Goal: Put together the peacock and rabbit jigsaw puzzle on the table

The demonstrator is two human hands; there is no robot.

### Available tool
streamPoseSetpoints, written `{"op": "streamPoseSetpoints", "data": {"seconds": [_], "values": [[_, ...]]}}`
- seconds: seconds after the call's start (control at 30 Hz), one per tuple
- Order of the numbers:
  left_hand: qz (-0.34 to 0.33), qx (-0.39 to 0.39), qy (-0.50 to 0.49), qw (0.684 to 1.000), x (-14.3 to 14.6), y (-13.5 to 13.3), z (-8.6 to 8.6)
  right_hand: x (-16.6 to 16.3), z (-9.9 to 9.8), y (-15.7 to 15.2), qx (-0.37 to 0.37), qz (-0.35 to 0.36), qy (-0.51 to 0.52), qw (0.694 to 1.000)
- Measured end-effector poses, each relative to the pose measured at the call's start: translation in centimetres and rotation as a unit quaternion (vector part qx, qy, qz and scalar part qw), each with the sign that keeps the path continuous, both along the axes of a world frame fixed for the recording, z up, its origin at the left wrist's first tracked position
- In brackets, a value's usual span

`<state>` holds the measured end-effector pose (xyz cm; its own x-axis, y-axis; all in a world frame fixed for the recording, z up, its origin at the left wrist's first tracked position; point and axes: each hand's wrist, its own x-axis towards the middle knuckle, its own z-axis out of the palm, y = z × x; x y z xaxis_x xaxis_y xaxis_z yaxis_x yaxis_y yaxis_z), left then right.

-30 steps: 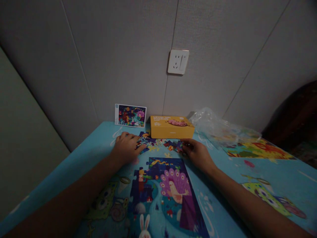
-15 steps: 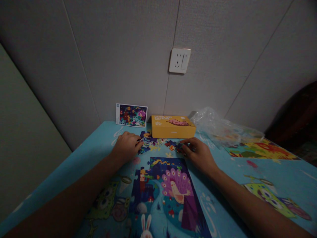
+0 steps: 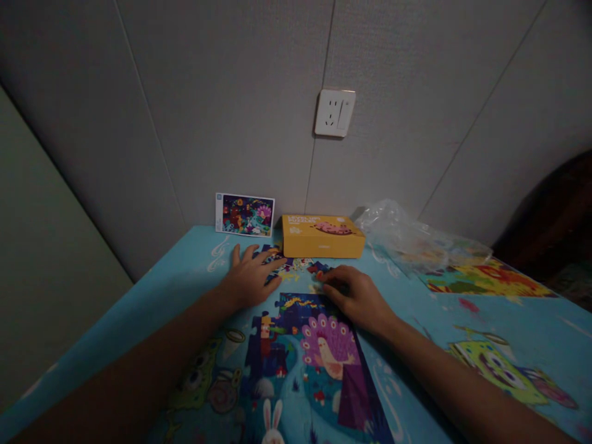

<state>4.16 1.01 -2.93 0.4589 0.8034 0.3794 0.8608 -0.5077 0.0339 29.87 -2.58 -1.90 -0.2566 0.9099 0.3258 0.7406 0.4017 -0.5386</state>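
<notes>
A partly assembled jigsaw puzzle [image 3: 314,357] with a purple peacock lies on the blue cartoon tablecloth [image 3: 166,290]. Loose puzzle pieces [image 3: 296,266] are scattered between it and a yellow box [image 3: 321,236]. My left hand [image 3: 252,277] lies flat on the loose pieces with its fingers spread. My right hand [image 3: 354,293] rests at the puzzle's top edge, fingers curled over a small piece that I cannot make out.
A reference picture card [image 3: 244,214] leans against the wall behind the pieces. A crumpled clear plastic bag [image 3: 411,237] lies to the right of the box. A wall socket [image 3: 334,113] sits above. The table edge runs along the left.
My left hand has opened and spread flat over the loose pieces. My right hand has slid left and nearer, from the loose pieces to the puzzle's top edge.
</notes>
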Motion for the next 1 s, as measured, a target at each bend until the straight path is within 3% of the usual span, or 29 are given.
{"op": "streamPoseSetpoints", "data": {"seconds": [0.73, 0.9, 1.0], "values": [[-0.057, 0.038, -0.051, 0.996, 0.9, -0.5, 0.4, -0.6, 0.7, -0.6, -0.002, -0.012, 0.022, 1.0], [-0.08, 0.067, -0.083, 0.991, 0.8, -0.5, 0.5, -1.3, 0.7, -1.2, 0.012, 0.047, 0.025, 0.998], [-0.112, 0.096, -0.112, 0.983, 0.8, -0.7, 0.9, -1.7, 0.5, -1.3, -0.006, 0.048, 0.05, 0.998]]}}
